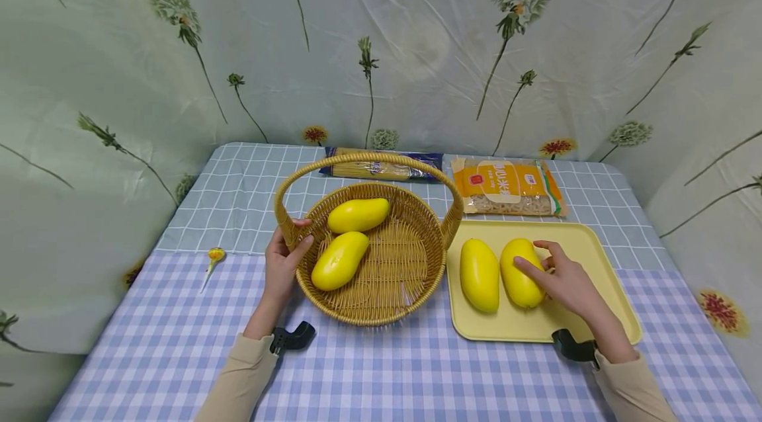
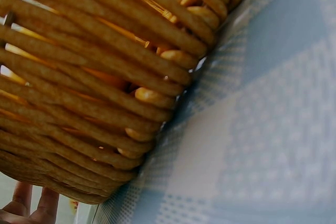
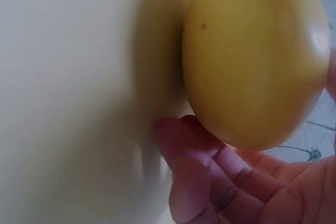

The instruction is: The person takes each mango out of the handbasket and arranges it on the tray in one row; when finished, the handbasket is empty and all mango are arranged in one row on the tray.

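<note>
A brown woven basket (image 1: 381, 306) with a tall arched handle stands mid-table, two yellow mangoes inside: an upper mango (image 1: 358, 215) and a lower mango (image 1: 340, 261). My left hand (image 1: 284, 262) grips its left rim by the handle's foot, thumb over the edge; in the left wrist view two fingertips (image 2: 46, 205) show beside the wicker. On the yellow tray (image 1: 580, 306) lie two more mangoes. My right hand (image 1: 565, 280) holds the right mango (image 1: 519, 276), thumb on its upper side and fingers curled round its far side. The left mango (image 1: 479, 275) lies just beside it, untouched.
Behind the basket lies a pack of spaghetti (image 1: 381, 170); right of it, an orange-labelled food bag (image 1: 508, 187) sits behind the tray. A small spoon-like item with a yellow-red head (image 1: 215, 254) lies at left. Checked cloth (image 1: 369, 376) covers the table.
</note>
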Action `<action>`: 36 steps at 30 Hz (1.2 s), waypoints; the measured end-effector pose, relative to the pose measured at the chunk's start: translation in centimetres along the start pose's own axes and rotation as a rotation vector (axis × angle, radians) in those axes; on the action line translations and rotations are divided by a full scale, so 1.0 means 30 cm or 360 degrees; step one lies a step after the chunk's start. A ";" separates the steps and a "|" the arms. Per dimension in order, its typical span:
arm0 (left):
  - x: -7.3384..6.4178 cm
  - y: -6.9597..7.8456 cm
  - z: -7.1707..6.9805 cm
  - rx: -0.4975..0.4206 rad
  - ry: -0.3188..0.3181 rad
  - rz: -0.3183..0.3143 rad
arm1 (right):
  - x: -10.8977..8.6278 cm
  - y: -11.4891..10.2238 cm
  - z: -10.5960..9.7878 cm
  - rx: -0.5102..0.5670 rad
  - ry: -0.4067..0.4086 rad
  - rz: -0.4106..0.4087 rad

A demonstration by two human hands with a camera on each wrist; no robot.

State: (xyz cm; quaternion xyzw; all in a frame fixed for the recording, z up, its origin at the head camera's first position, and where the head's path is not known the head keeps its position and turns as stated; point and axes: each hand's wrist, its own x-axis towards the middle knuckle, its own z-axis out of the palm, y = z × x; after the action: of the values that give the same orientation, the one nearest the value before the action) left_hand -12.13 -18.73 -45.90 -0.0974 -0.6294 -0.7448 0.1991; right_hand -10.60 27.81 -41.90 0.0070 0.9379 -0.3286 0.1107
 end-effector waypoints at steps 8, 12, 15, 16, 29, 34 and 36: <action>-0.001 0.000 0.002 -0.0015 -0.0006 0.0009 | -0.025 -0.002 -0.016 -0.0107 0.0007 -0.0018; -0.002 0.000 0.003 -0.0009 -0.0002 0.0006 | -0.038 -0.004 -0.019 -0.0196 0.0021 -0.0021; -0.002 0.000 0.003 -0.0008 -0.0004 0.0005 | -0.047 -0.009 -0.016 -0.0288 0.0092 -0.0052; -0.002 0.000 0.003 -0.0007 -0.0005 0.0006 | -0.049 -0.011 -0.014 -0.0313 0.0130 -0.0069; -0.002 -0.005 0.002 -0.0039 0.0002 0.0010 | -0.065 -0.103 0.037 -0.0313 0.0875 -0.0693; 0.001 -0.007 -0.001 -0.0021 0.0005 0.0017 | -0.059 -0.173 0.063 -0.0166 0.0933 -0.1057; 0.001 -0.007 -0.001 -0.0014 0.0000 0.0017 | -0.059 -0.212 0.074 -0.0101 0.0894 -0.1175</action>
State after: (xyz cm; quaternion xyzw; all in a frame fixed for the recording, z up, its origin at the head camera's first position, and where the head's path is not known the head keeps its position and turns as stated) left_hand -12.24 -18.75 -46.09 -0.1017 -0.6256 -0.7465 0.2026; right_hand -8.97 21.55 -39.29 -0.2421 0.8809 -0.3025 -0.2719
